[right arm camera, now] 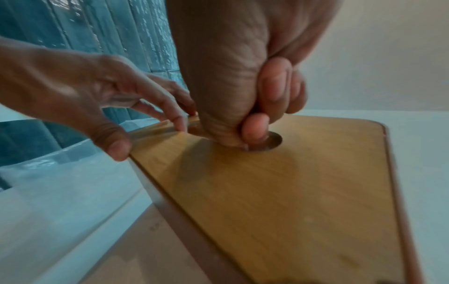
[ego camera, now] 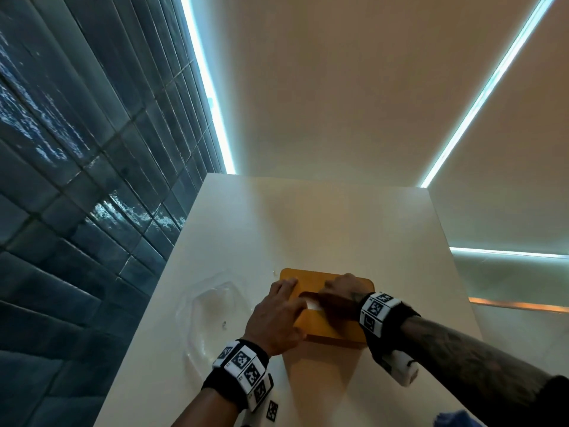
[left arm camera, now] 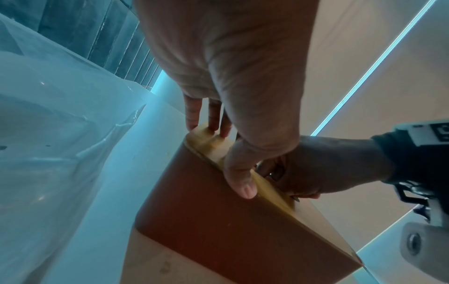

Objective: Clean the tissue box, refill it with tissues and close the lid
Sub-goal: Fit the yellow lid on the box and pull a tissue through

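Hands first: you have two in view, both on one tissue box, which stands on the white counter close in front of you. Your left hand holds the box's left edge, thumb curled over the rim of the wooden lid and fingers pressed on its top. Your right hand has its fingertips bunched and dipped into the lid's slot; whether they pinch anything I cannot tell. One white tissue shows in that slot. The lid lies flat on the box, honey-coloured, with rounded corners; the box's side is darker brown. One clear plastic wrapper lies just left of the box, below the blue tiled wall.
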`<control>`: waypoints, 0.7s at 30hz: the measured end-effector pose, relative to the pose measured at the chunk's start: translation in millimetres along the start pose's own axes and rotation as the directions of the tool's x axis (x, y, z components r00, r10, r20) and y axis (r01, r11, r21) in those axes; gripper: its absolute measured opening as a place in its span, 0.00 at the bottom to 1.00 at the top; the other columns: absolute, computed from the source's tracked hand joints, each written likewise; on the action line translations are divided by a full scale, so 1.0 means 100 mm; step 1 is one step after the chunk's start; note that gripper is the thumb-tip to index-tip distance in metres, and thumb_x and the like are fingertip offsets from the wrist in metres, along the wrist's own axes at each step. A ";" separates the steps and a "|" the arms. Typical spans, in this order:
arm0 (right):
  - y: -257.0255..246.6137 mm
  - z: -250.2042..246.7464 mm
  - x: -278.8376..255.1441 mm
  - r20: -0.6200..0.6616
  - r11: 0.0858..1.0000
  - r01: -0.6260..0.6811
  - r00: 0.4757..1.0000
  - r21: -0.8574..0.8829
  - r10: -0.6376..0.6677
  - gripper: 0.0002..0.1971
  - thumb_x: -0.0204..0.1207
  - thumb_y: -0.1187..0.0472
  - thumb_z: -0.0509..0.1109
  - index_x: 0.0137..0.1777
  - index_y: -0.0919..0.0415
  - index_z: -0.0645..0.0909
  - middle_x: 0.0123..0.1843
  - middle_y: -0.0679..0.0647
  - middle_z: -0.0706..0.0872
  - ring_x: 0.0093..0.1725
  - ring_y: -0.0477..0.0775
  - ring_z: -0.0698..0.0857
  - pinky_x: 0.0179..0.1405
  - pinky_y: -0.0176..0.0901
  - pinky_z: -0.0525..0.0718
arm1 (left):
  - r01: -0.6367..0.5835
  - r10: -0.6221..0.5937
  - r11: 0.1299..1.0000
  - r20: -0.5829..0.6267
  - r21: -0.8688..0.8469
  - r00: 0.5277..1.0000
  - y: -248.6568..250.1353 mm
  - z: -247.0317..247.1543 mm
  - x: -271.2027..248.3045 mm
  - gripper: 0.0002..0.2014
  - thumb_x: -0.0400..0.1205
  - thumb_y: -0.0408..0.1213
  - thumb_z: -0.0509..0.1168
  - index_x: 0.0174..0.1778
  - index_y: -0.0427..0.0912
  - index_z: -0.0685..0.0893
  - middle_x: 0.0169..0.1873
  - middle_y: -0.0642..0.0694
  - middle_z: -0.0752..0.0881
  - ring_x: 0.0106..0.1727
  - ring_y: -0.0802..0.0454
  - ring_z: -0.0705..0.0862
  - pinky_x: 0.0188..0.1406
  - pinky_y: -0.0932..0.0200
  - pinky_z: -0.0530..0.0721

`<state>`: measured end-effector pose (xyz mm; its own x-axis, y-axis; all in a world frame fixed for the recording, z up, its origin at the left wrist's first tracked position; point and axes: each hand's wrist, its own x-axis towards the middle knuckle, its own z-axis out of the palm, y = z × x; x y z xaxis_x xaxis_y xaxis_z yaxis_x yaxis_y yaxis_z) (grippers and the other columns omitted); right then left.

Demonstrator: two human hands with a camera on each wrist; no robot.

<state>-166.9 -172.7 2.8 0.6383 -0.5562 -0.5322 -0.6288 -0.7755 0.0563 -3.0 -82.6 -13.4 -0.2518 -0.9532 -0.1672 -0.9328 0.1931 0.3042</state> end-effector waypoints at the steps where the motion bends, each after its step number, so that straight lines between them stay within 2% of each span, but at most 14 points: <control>1: 0.02 0.01 0.02 0.000 1.000 0.001 1.000 0.007 -0.001 0.15 0.85 0.56 0.58 0.50 0.64 0.83 0.42 0.61 0.86 0.35 0.62 0.82 0.33 0.46 0.76 | 0.003 -0.003 1.000 -0.003 -0.007 1.000 0.00 0.00 0.00 0.21 0.69 0.49 0.72 0.57 0.54 0.79 0.81 0.47 0.61 0.80 0.46 0.57 0.56 0.49 0.85; 4: 0.12 0.06 0.08 0.043 1.000 -0.001 0.999 0.025 0.000 0.15 0.85 0.57 0.59 0.60 0.63 0.83 0.55 0.64 0.87 0.50 0.66 0.87 0.49 0.51 0.85 | 0.011 -0.011 1.000 -0.016 -0.018 1.000 0.01 0.00 -0.01 0.21 0.69 0.49 0.72 0.58 0.54 0.79 0.81 0.48 0.60 0.80 0.47 0.57 0.56 0.49 0.85; 6: 0.15 0.07 0.10 0.051 1.000 0.014 0.999 0.019 -0.015 0.15 0.85 0.57 0.59 0.62 0.62 0.82 0.59 0.64 0.86 0.54 0.66 0.86 0.55 0.53 0.85 | 0.013 -0.013 1.000 -0.022 -0.020 1.000 0.01 0.01 -0.02 0.21 0.69 0.49 0.72 0.58 0.54 0.78 0.81 0.49 0.60 0.80 0.47 0.57 0.56 0.50 0.85; 9: 0.12 0.01 0.08 0.070 0.999 0.047 0.996 0.011 -0.048 0.13 0.85 0.58 0.60 0.59 0.64 0.81 0.58 0.64 0.84 0.55 0.65 0.85 0.45 0.47 0.78 | 0.012 -0.012 1.000 -0.024 -0.021 1.000 0.01 0.02 -0.02 0.22 0.69 0.49 0.72 0.58 0.54 0.78 0.81 0.49 0.61 0.80 0.47 0.57 0.54 0.50 0.86; 11: 0.12 -0.02 0.08 0.082 0.998 0.065 0.994 0.017 -0.067 0.13 0.85 0.58 0.60 0.54 0.66 0.82 0.54 0.65 0.86 0.49 0.64 0.86 0.43 0.48 0.79 | 0.013 -0.014 1.000 -0.028 -0.027 1.000 0.01 0.02 -0.03 0.22 0.69 0.48 0.72 0.58 0.54 0.78 0.81 0.49 0.61 0.80 0.47 0.57 0.54 0.49 0.86; 13: 0.12 -0.05 0.08 0.094 0.996 0.092 0.991 0.012 -0.093 0.14 0.85 0.59 0.60 0.43 0.65 0.82 0.42 0.62 0.85 0.39 0.60 0.82 0.42 0.49 0.84 | 0.014 -0.015 0.999 -0.031 -0.031 0.999 0.02 0.01 -0.04 0.22 0.69 0.48 0.72 0.58 0.53 0.78 0.81 0.49 0.60 0.80 0.47 0.57 0.54 0.49 0.85; 15: 0.13 -0.08 0.06 0.088 0.991 0.135 0.987 -0.010 -0.134 0.17 0.83 0.60 0.61 0.31 0.61 0.74 0.28 0.55 0.76 0.33 0.58 0.78 0.36 0.46 0.80 | 0.013 -0.014 0.999 -0.035 -0.038 0.999 0.02 -0.01 -0.04 0.22 0.69 0.47 0.73 0.58 0.52 0.79 0.81 0.48 0.61 0.80 0.47 0.57 0.55 0.49 0.85; 16: 0.13 -0.09 0.05 0.089 0.990 0.141 0.986 -0.019 -0.139 0.17 0.82 0.60 0.61 0.30 0.60 0.75 0.27 0.54 0.73 0.32 0.58 0.78 0.33 0.46 0.79 | 0.012 -0.013 0.999 -0.036 -0.042 0.999 0.03 -0.01 -0.04 0.22 0.69 0.47 0.73 0.58 0.52 0.79 0.81 0.48 0.61 0.80 0.47 0.57 0.56 0.48 0.85; 19: 0.17 -0.07 0.05 0.081 0.990 0.137 0.987 -0.015 -0.136 0.14 0.79 0.58 0.63 0.36 0.63 0.85 0.31 0.57 0.83 0.32 0.59 0.84 0.34 0.47 0.83 | 0.008 -0.010 0.999 -0.031 -0.049 0.999 0.04 -0.03 -0.04 0.21 0.70 0.46 0.73 0.59 0.50 0.80 0.81 0.47 0.60 0.81 0.46 0.56 0.59 0.48 0.84; 21: 0.19 -0.05 0.05 0.092 0.991 0.131 0.987 0.007 -0.131 0.14 0.78 0.56 0.63 0.39 0.62 0.86 0.35 0.58 0.86 0.34 0.60 0.86 0.37 0.49 0.87 | 0.002 -0.003 0.998 -0.030 -0.055 1.000 0.05 -0.02 -0.04 0.20 0.70 0.46 0.73 0.58 0.49 0.80 0.81 0.47 0.60 0.81 0.46 0.56 0.59 0.48 0.84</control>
<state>-173.5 -191.5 5.2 0.6716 -0.4198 -0.6105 -0.5430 -0.8395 -0.0202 -6.3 -78.5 -9.8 -0.2406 -0.9605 -0.1397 -0.9178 0.1783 0.3548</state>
